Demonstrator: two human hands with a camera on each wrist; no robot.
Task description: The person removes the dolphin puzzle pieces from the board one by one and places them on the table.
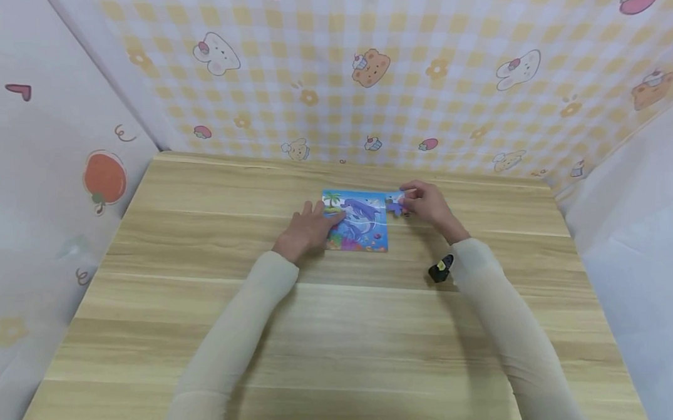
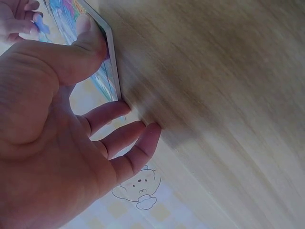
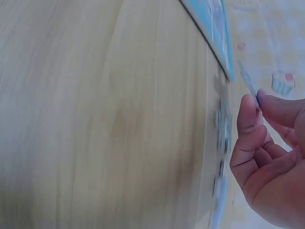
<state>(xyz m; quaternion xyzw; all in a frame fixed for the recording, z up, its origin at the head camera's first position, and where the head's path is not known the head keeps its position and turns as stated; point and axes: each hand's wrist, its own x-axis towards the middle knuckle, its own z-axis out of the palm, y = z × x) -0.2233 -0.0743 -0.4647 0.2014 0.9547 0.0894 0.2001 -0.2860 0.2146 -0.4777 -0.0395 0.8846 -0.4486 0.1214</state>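
A flat jigsaw puzzle [image 1: 362, 227] with a dolphin and sea picture lies on the wooden table. My left hand [image 1: 310, 228] is at its left side. In the left wrist view, the thumb [image 2: 85, 29] rests on the picture while the other fingers, spread and slightly bent, reach the table beside the board's edge. Just off the puzzle's right side, my right hand [image 1: 426, 203] pinches a thin puzzle piece [image 3: 248, 82] between thumb and forefinger, raised above the table. Its printed face is hard to make out there. Loose puzzle pieces [image 3: 220, 129] lie under that hand, partly hidden in the head view.
The wooden table [image 1: 331, 335] meets a yellow checked cloth [image 1: 331, 97] with cartoon prints behind the puzzle. White sheets hang at left and right. Beside the right sleeve shows a small black object [image 1: 440, 268] with a yellow patch.
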